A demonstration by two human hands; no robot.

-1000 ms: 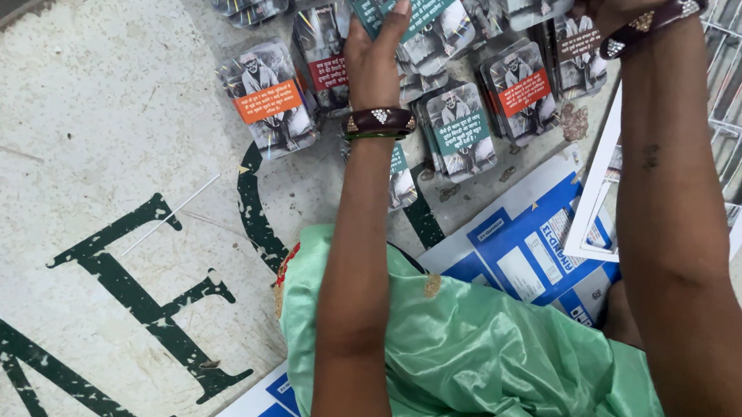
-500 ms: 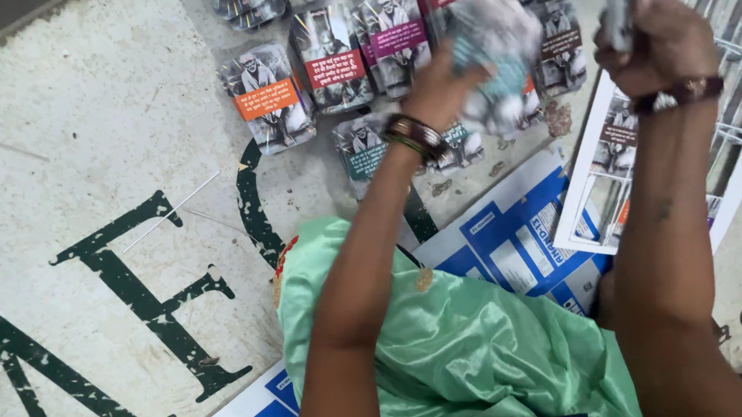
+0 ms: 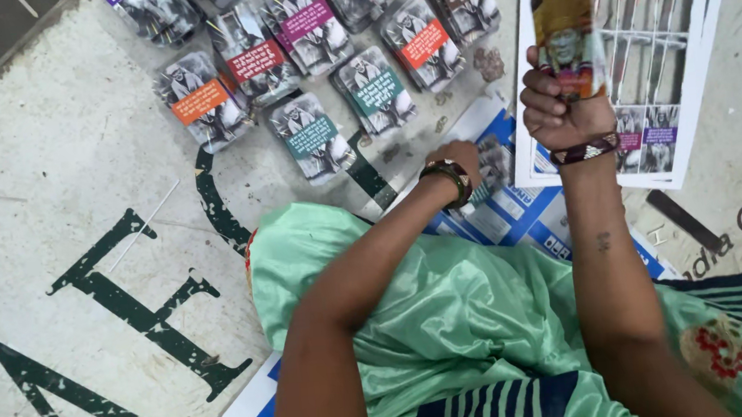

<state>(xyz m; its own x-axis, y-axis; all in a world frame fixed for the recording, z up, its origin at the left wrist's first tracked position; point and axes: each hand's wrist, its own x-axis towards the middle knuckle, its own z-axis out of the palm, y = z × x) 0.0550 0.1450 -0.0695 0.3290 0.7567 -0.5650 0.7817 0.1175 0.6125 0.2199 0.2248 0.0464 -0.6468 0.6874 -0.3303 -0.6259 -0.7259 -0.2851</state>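
My right hand (image 3: 560, 108) is raised and closed around a stack of small picture cards (image 3: 566, 34), held upright over a white printed sheet (image 3: 682, 56). My left hand (image 3: 463, 160) is low, resting on a small card packet (image 3: 497, 163) that lies on a blue and white printed board (image 3: 511, 216); its fingers curl over the packet. Both wrists wear bands. Several wrapped card packets with coloured labels (image 3: 310, 139) lie in rows on the floor ahead of me.
The floor is a worn white banner with large dark green letters (image 3: 143, 303). My green garment (image 3: 448, 316) covers my lap. A dark flat tool (image 3: 685, 221) lies to the right, near the stacked white sheets. Small brown bits (image 3: 490, 63) lie between the packets.
My left hand came down from the rows of packets to the blue board with a packet. My right hand shifted left and now holds the card stack upright.
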